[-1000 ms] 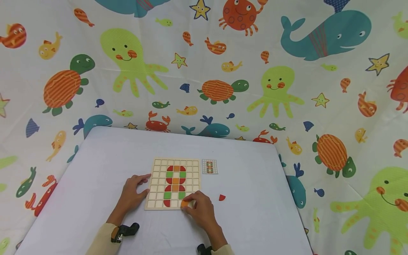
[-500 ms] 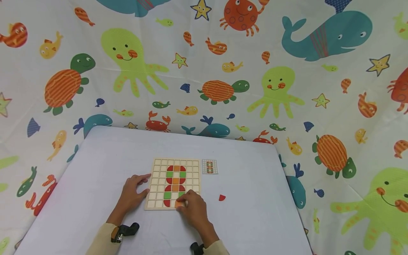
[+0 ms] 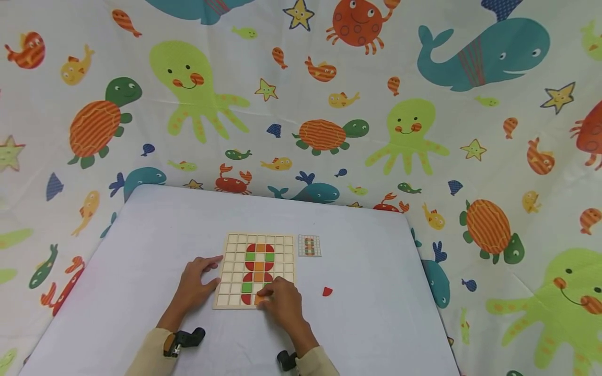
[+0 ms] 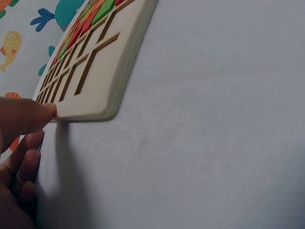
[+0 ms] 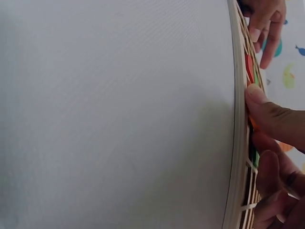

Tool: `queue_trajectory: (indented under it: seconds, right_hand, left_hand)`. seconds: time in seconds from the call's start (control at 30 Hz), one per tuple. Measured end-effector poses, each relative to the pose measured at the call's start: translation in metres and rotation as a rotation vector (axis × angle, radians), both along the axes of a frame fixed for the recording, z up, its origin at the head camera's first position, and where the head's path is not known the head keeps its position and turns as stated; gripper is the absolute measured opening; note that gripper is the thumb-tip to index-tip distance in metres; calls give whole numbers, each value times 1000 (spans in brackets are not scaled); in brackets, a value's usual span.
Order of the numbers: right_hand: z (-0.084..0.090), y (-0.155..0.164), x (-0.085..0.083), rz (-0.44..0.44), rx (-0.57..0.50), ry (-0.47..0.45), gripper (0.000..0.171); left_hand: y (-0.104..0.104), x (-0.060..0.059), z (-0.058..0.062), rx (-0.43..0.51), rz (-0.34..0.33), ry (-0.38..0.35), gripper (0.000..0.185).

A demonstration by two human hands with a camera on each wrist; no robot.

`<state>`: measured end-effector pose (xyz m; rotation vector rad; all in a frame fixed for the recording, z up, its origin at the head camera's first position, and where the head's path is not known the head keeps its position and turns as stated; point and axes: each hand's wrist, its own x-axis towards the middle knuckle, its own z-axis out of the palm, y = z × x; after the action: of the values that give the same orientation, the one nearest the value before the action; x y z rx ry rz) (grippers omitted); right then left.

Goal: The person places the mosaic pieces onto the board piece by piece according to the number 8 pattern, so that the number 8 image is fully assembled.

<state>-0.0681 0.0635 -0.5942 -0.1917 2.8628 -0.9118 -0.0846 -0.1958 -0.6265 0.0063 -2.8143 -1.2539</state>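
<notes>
A wooden grid board [image 3: 232, 266] lies on the table, bearing a pattern of red quarter-round, green square and orange square tiles. My left hand [image 3: 192, 286] rests against the board's left edge; its thumb [image 4: 28, 114] touches the rim in the left wrist view. At the board's front row my right hand [image 3: 286, 304] pinches an orange square tile [image 3: 258, 299] between thumb and fingers. That tile sits beside a red quarter-round tile [image 3: 246, 299], and the fingers hide part of it. The green tile just behind is partly covered by the same hand.
To the right of the board lies a loose red quarter-round tile [image 3: 327, 291]. A small pattern card [image 3: 309, 246] with a gridded picture is beside the board's back right corner. The white-covered table [image 3: 376, 261] ends at a cloth printed with sea animals.
My right hand has moved left along the board's front row with the orange tile, bringing it next to the red quarter-round tile. The left hand stays at the board's edge.
</notes>
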Motion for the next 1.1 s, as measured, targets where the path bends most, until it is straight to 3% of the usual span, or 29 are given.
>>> queue_trajectory:
  seconds: [0.37,0.73,0.93,1.1]
  right_hand:
    - [-2,-7,-2,8,-22,11,21]
    - [-2,-5,1,5,-47,27,15]
    - [-4,5,3,13,-124,73,15]
    - [-6,24,1,-40,-208,102,16]
  left_hand:
    - [1,1,-2,-29,2,49,59]
    - [-1,-1,-3,-22,1,9,60]
    - [1,0,-4,-16,0,35,59]
    - [1,0,-3,-14,-2,24,59]
